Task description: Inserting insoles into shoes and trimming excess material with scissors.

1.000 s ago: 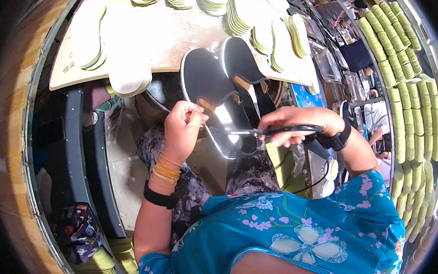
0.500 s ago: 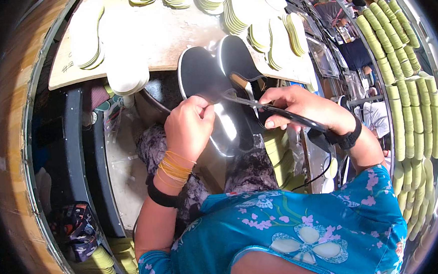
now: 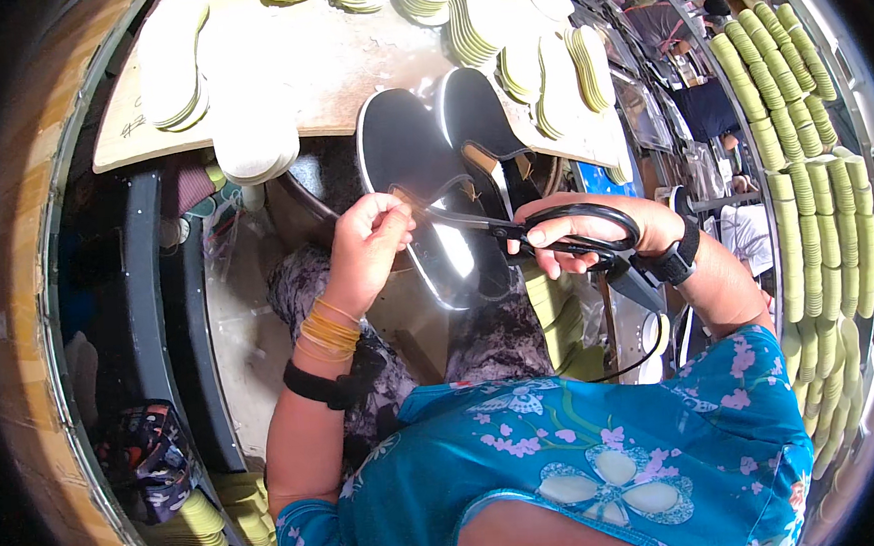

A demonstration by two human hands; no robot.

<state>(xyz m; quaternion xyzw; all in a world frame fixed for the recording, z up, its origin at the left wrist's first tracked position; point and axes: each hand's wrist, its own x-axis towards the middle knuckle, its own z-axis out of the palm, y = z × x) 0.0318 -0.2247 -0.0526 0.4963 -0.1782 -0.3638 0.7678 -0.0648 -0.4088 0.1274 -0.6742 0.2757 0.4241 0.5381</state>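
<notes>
Two black slip-on shoes with white-edged soles lie in front of me, the left shoe point(image 3: 401, 140) and the right shoe point(image 3: 477, 115), toes over the table's near edge. My left hand point(image 3: 364, 252) pinches at the left shoe's opening; what is between thumb and forefinger is too small to make out. Yellow rubber bands circle that wrist. My right hand point(image 3: 585, 232) is closed around the black-handled scissors point(image 3: 502, 229), fingers through the loops. Their blades point left across the shoes, tips close to my left fingertips.
On the wooden table point(image 3: 365, 82), several stacks of pale green-edged insoles point(image 3: 468, 26) stand. A rack point(image 3: 805, 240) to the right holds many rolled-looking rows of insoles. Dark metal beams point(image 3: 152, 280) and a patterned cloth bag point(image 3: 153, 456) are at my left. A black cable point(image 3: 628, 366) hangs below my right wrist.
My left hand has drawn slightly left and down, away from the shoe's middle. My right hand has turned, so the scissors' handle loops now show more widely.
</notes>
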